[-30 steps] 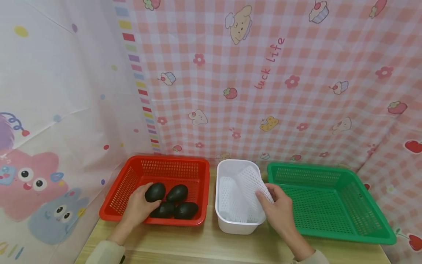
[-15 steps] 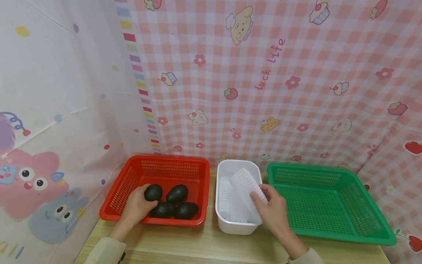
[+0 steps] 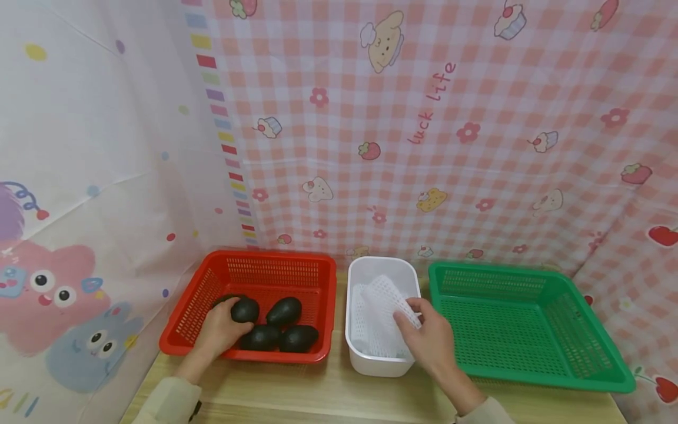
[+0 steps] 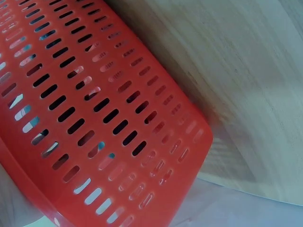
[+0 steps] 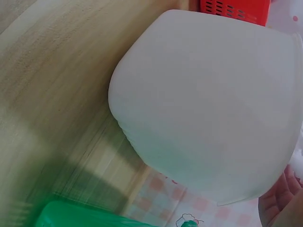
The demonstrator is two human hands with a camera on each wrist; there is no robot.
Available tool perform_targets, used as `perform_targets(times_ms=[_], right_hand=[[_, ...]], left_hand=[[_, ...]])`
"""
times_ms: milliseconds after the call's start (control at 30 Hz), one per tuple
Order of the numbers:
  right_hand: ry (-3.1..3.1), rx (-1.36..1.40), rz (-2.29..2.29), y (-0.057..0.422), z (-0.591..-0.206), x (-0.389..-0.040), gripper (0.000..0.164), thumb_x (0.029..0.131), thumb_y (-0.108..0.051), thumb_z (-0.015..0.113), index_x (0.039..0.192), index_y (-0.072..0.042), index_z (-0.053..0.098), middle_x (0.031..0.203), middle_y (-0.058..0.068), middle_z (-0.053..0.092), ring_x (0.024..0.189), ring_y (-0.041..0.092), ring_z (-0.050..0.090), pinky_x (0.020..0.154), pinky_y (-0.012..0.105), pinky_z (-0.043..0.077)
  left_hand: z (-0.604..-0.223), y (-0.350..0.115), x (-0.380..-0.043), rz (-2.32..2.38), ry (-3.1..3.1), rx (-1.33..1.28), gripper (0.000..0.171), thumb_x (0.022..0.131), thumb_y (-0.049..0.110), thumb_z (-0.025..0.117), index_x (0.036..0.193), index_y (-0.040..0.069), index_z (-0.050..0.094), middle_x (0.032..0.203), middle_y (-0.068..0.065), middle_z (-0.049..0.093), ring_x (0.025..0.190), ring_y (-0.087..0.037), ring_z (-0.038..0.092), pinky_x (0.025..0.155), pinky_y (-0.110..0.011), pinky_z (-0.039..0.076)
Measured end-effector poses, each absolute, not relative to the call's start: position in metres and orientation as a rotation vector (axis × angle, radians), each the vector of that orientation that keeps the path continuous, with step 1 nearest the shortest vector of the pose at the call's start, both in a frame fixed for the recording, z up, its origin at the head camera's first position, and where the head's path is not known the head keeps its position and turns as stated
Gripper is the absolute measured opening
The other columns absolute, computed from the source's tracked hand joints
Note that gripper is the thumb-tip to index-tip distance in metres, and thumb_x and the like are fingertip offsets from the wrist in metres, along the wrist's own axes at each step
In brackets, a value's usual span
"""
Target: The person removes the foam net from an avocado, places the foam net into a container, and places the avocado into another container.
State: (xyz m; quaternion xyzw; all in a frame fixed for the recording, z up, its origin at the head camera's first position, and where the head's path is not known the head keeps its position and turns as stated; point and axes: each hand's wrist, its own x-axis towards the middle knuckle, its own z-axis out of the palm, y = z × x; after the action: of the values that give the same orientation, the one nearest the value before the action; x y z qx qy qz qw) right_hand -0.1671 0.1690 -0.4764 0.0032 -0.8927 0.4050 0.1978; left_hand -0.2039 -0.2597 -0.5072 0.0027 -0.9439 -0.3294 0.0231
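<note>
In the head view, my left hand (image 3: 218, 327) grips a dark avocado (image 3: 246, 310) inside the red basket (image 3: 275, 355), thumb at its near side. Several more avocados lie there, one (image 3: 284, 311) to its right, others in front, and one partly hidden behind the fingers. My right hand (image 3: 431, 338) pinches a white foam net sleeve (image 3: 386, 291) between thumb and fingers over the white bin (image 3: 384, 368). More white netting (image 3: 362, 315) lies in that bin. The left wrist view shows only the basket's slotted wall (image 4: 104, 113), with the held avocado hidden.
To the right stands a green basket (image 3: 529, 383) on the wooden table (image 3: 296, 391). The red basket, white bin and green basket stand side by side. A checked cloth (image 3: 339, 118) hangs right behind them, and a white printed cloth (image 3: 122, 206) hangs at the left.
My right hand has moved left and slightly down with the foam net sleeve, farther over the white bin. My left hand and its avocado have shifted slightly left, uncovering part of another avocado behind.
</note>
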Motion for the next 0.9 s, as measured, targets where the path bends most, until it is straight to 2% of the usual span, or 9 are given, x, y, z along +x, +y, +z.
perform_targets(times_ms=[100, 333, 900], right_hand=[[-2.528, 0.025, 1.091, 0.1694, -0.4769, -0.1664, 0.031, 0.088, -0.022, 0.083, 0.112, -0.006, 0.073, 0.089, 0.007, 0.075, 0.077, 0.020, 0.066, 0.064, 0.036, 0.049], [-2.554, 0.051, 1.057, 0.1706, -0.4789, -0.1653, 0.031, 0.085, -0.027, 0.086, 0.109, -0.011, 0.074, 0.087, 0.005, 0.074, 0.080, 0.021, 0.067, 0.068, 0.039, 0.049], [-2.487, 0.174, 0.985, 0.1744, -0.4800, -0.1627, 0.033, 0.082, -0.028, 0.087, 0.106, -0.010, 0.074, 0.092, 0.003, 0.075, 0.081, 0.020, 0.070, 0.069, 0.040, 0.052]], left_hand=[[-0.5073, -0.2613, -0.2059, -1.020, -2.935, 0.008, 0.073, 0.082, 0.015, 0.085, 0.139, -0.017, 0.052, 0.134, -0.039, 0.058, 0.122, -0.055, 0.058, 0.100, -0.064, 0.048], [-0.5082, -0.2642, -0.2083, -0.931, -2.936, -0.014, 0.056, 0.080, 0.006, 0.080, 0.128, -0.017, 0.061, 0.126, -0.037, 0.064, 0.116, -0.053, 0.062, 0.096, -0.062, 0.051], [-0.5087, -0.2653, -0.2072, -0.932, -2.935, -0.021, 0.049, 0.081, 0.007, 0.080, 0.123, -0.015, 0.065, 0.122, -0.035, 0.066, 0.115, -0.051, 0.063, 0.096, -0.061, 0.051]])
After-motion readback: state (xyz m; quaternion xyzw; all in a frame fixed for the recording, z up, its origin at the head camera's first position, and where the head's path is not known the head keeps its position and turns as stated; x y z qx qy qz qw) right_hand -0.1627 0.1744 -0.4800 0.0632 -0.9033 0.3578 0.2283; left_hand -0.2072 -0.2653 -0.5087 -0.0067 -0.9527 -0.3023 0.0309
